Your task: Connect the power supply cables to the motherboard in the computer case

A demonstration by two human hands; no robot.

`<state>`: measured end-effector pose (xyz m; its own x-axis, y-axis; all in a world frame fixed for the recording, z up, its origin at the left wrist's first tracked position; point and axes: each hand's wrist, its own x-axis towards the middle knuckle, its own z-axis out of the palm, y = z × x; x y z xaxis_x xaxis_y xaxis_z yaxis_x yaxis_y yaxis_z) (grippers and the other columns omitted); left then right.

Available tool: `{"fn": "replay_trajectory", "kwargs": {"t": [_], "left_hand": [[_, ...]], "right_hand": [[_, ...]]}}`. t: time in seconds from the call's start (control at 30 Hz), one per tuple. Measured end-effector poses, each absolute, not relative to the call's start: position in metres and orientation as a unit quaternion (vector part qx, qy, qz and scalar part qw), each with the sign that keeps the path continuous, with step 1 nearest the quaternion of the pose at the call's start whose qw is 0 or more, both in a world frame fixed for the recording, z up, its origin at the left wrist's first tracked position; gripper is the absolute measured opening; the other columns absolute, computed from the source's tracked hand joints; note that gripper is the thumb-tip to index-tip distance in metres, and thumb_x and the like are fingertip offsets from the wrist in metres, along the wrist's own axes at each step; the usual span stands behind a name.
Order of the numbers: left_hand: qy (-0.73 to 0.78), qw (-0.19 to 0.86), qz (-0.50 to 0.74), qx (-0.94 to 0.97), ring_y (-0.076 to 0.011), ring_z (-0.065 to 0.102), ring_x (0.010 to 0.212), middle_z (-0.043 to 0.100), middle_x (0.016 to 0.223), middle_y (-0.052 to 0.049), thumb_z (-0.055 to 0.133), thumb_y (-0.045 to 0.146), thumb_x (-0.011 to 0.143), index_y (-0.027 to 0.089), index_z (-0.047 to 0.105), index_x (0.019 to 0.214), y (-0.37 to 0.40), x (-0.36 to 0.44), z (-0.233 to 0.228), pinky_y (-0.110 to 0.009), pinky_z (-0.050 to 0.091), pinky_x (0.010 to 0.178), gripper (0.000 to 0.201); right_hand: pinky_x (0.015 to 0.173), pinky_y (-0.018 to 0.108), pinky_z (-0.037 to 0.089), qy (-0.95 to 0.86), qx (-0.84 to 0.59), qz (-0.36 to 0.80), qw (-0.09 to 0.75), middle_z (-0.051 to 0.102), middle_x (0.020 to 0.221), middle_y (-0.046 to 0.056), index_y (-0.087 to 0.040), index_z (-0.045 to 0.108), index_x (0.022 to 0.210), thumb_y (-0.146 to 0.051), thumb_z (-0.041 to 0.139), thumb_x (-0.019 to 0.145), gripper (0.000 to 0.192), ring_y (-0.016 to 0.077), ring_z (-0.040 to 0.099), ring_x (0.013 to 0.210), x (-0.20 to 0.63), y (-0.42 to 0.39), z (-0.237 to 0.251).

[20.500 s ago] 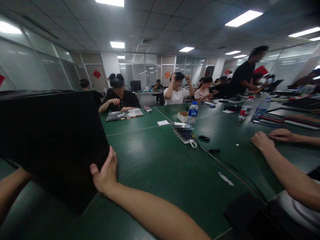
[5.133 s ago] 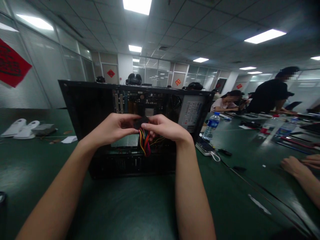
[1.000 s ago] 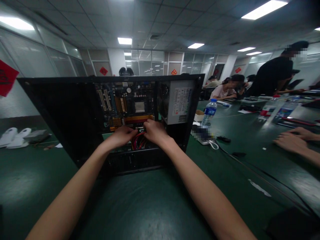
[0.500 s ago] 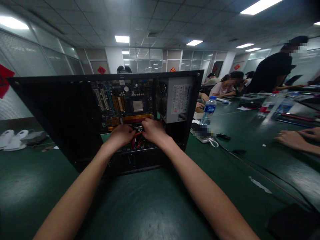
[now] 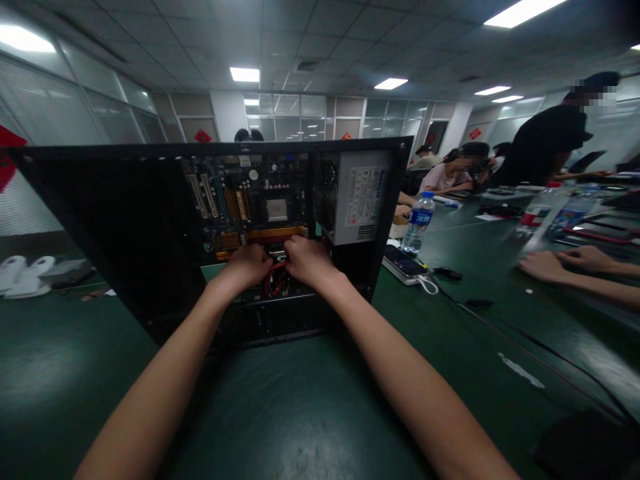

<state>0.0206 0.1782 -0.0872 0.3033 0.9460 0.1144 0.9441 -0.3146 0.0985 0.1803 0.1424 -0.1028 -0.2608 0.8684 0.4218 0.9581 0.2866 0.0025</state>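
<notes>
An open black computer case (image 5: 210,148) stands on the green table in front of me, its inside facing me. In it are a motherboard (image 5: 276,181) and, at upper right, a silver power supply (image 5: 363,200). Both my hands reach into the lower middle, just below the orange and red memory slots (image 5: 280,235). My left hand (image 5: 247,267) and my right hand (image 5: 311,260) are closed close together, pinching red cables (image 5: 277,268) that show between them. The fingertips are partly hidden, as are the cable ends.
Right of the case lie a phone (image 5: 407,261) on a white box and a water bottle (image 5: 419,223). A black cord (image 5: 500,327) crosses the table. Another person's hands (image 5: 550,265) rest at right. White slippers (image 5: 27,277) and a grey box (image 5: 67,273) sit at left.
My hands stay at nearly the same spot inside the case, with only a slight shift of the left. The other person's hands at right have moved left.
</notes>
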Motion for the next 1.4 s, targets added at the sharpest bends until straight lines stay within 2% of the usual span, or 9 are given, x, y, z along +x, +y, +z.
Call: {"fn": "replay_trajectory", "kwargs": {"t": [0.2,0.47,0.7,0.83,0.9,1.0,1.13,1.27,1.4], "left_hand": [[0.590,0.017,0.067,0.805,-0.0239,0.070,0.081,0.076,0.087,-0.015,0.053,0.030,0.093,0.012,0.077,0.090,0.180,0.026,-0.086,-0.028,0.046,0.069,0.031],[0.585,0.013,0.104,0.804,-0.0245,0.070,0.089,0.076,0.099,-0.018,0.049,0.029,0.095,0.010,0.077,0.098,0.179,0.025,-0.092,-0.028,0.047,0.075,0.034],[0.558,0.037,0.136,0.818,-0.0233,0.070,0.086,0.077,0.090,-0.015,0.050,0.031,0.095,0.013,0.078,0.089,0.190,0.017,-0.103,-0.028,0.044,0.073,0.035],[0.543,0.064,0.152,0.824,-0.0225,0.068,0.079,0.075,0.081,-0.013,0.047,0.040,0.097,0.014,0.076,0.080,0.194,0.007,-0.105,-0.028,0.041,0.067,0.042],[0.536,0.085,0.158,0.825,-0.0218,0.067,0.077,0.073,0.078,-0.012,0.044,0.042,0.098,0.014,0.072,0.074,0.193,0.001,-0.104,-0.027,0.039,0.064,0.047],[0.517,0.124,0.161,0.831,-0.0194,0.064,0.071,0.070,0.071,-0.007,0.043,0.042,0.096,0.015,0.068,0.068,0.189,-0.005,-0.104,-0.026,0.037,0.058,0.047],[0.501,0.136,0.170,0.837,-0.0172,0.059,0.065,0.064,0.062,-0.003,0.047,0.041,0.094,0.016,0.066,0.063,0.186,-0.006,-0.103,-0.025,0.032,0.056,0.044],[0.506,0.117,0.180,0.835,-0.0181,0.060,0.067,0.067,0.064,-0.005,0.050,0.037,0.093,0.016,0.070,0.064,0.185,-0.003,-0.101,-0.027,0.032,0.058,0.041],[0.514,0.097,0.180,0.833,-0.0191,0.062,0.069,0.072,0.070,-0.008,0.051,0.033,0.094,0.015,0.074,0.069,0.184,-0.001,-0.101,-0.028,0.035,0.062,0.038]], "right_hand": [[0.079,0.036,0.056,-0.793,-0.569,-0.134,0.170,0.067,0.113,0.011,-0.015,0.068,0.108,-0.017,0.057,0.086,0.025,0.0277,0.069,0.099,0.180,0.143,-0.105],[0.081,0.032,0.053,-0.822,-0.542,-0.114,0.129,0.067,0.113,0.011,-0.015,0.070,0.107,-0.019,0.055,0.091,0.022,0.0259,0.069,0.101,0.179,0.141,-0.107],[0.079,0.033,0.051,-0.817,-0.550,-0.126,0.117,0.067,0.112,0.011,-0.015,0.070,0.110,-0.018,0.053,0.091,0.026,0.0248,0.067,0.097,0.173,0.143,-0.108],[0.091,0.037,0.047,-0.810,-0.539,-0.181,0.146,0.067,0.106,0.012,-0.014,0.073,0.101,-0.019,0.054,0.092,0.022,0.0294,0.058,0.111,0.171,0.143,-0.107],[0.094,0.036,0.046,-0.804,-0.543,-0.183,0.157,0.066,0.106,0.013,-0.013,0.072,0.100,-0.017,0.051,0.093,0.022,0.0281,0.056,0.112,0.170,0.144,-0.106],[0.091,0.030,0.046,-0.797,-0.563,-0.151,0.158,0.065,0.111,0.013,-0.011,0.068,0.106,-0.013,0.049,0.094,0.023,0.0233,0.059,0.107,0.168,0.146,-0.107],[0.090,0.029,0.047,-0.793,-0.574,-0.135,0.153,0.065,0.111,0.012,-0.010,0.066,0.107,-0.014,0.053,0.093,0.019,0.0228,0.062,0.106,0.168,0.149,-0.109],[0.088,0.030,0.049,-0.798,-0.563,-0.166,0.138,0.064,0.116,0.013,-0.011,0.066,0.107,-0.017,0.055,0.092,0.019,0.0236,0.065,0.105,0.170,0.156,-0.107],[0.084,0.034,0.052,-0.820,-0.528,-0.209,0.069,0.066,0.115,0.016,-0.010,0.065,0.110,-0.019,0.051,0.094,0.023,0.0287,0.066,0.106,0.175,0.162,-0.101]]}}
